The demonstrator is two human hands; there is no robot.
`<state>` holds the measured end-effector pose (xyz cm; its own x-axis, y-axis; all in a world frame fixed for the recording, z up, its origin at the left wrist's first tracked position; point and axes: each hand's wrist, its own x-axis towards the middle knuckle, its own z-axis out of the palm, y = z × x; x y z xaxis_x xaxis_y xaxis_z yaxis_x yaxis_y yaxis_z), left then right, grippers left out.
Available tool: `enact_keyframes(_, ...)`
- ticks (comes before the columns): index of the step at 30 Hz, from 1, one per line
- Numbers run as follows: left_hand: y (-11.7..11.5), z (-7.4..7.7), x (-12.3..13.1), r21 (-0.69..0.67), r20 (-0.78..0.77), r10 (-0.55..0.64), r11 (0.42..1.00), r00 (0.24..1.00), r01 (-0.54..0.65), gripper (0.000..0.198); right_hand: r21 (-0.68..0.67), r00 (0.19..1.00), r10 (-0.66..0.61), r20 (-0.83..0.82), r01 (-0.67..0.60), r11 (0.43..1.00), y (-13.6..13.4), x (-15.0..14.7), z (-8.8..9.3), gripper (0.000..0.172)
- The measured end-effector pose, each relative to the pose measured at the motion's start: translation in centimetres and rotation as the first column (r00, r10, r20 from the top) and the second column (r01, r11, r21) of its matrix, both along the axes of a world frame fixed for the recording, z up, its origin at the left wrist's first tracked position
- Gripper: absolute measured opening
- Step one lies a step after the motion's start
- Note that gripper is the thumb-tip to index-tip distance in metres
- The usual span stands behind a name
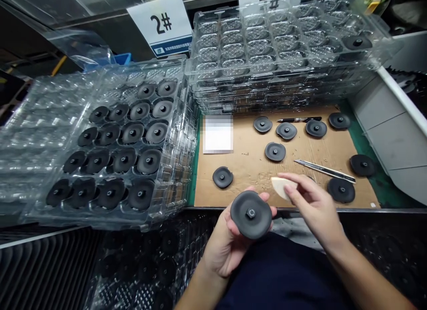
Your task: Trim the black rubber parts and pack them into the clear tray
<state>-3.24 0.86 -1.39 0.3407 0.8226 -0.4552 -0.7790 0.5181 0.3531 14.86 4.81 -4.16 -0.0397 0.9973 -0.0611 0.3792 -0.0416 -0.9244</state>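
Observation:
A round black disc with a raised centre hub [245,224] rests in my left hand [224,250], whose fingers wrap round it from below. Its dished face and hub point up at me. My right hand [315,205] pinches a cream-coloured wedge, perhaps a sponge [283,187], between thumb and fingers. The wedge is just above and to the right of the held disc, apart from it. Beneath both hands lies a brown cardboard sheet [247,167] with several similar discs on it, one [223,177] to the left and another [340,190] just right of my right hand.
A utility knife [325,171] and a black pen [299,119] lie on the cardboard. At left, a clear plastic tray [71,132] holds rows of black discs. Stacked clear trays [253,61] stand behind the cardboard. A white raised edge [405,105] bounds the right side.

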Motion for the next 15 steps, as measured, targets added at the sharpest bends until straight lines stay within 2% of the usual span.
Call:
enact_keyframes(2,-0.1,0.1,0.5,0.0,-0.071,0.045,0.999,0.996,-0.045,0.062,0.173,0.998,0.053,0.036,-0.059,0.983,0.1,-0.6,3.0,0.027)
enact_keyframes(4,-0.3,-0.1,0.9,-0.001,-0.161,0.105,0.994,0.981,-0.106,0.063,0.341,0.97,0.232,0.067,-0.241,0.909,-0.2,-1.7,5.2,0.033)
enact_keyframes(5,-0.3,-0.3,1.0,-0.007,-0.199,0.123,0.992,0.972,-0.127,0.061,0.38,0.941,0.33,0.074,-0.333,0.863,-0.4,-2.2,5.8,0.035)
enact_keyframes(7,-0.3,-0.8,1.0,-0.011,-0.252,0.151,0.987,0.956,-0.158,0.058,0.336,0.873,0.484,0.066,-0.476,0.813,-0.6,-3.2,6.4,0.033)
enact_keyframes(9,-0.2,-1.1,0.8,-0.002,-0.281,0.181,0.982,0.943,-0.189,0.062,0.208,0.824,0.563,0.058,-0.562,0.801,-0.4,-3.8,6.4,0.028)
enact_keyframes(11,-0.1,-1.0,0.8,0.026,-0.28,0.191,0.981,0.941,-0.191,0.069,0.15,0.809,0.584,0.07,-0.587,0.796,0.1,-4.2,6.3,0.024)
enact_keyframes(13,0.1,-0.5,1.0,0.031,-0.262,0.176,0.984,0.949,-0.174,0.064,0.259,0.853,0.517,0.073,-0.517,0.816,0.5,-4.5,6.3,0.025)
enact_keyframes(15,0.2,0.0,1.3,0.032,-0.219,0.176,0.984,0.96,-0.173,0.059,0.367,0.875,0.482,0.049,-0.464,0.806,0.5,-4.4,6.3,0.029)
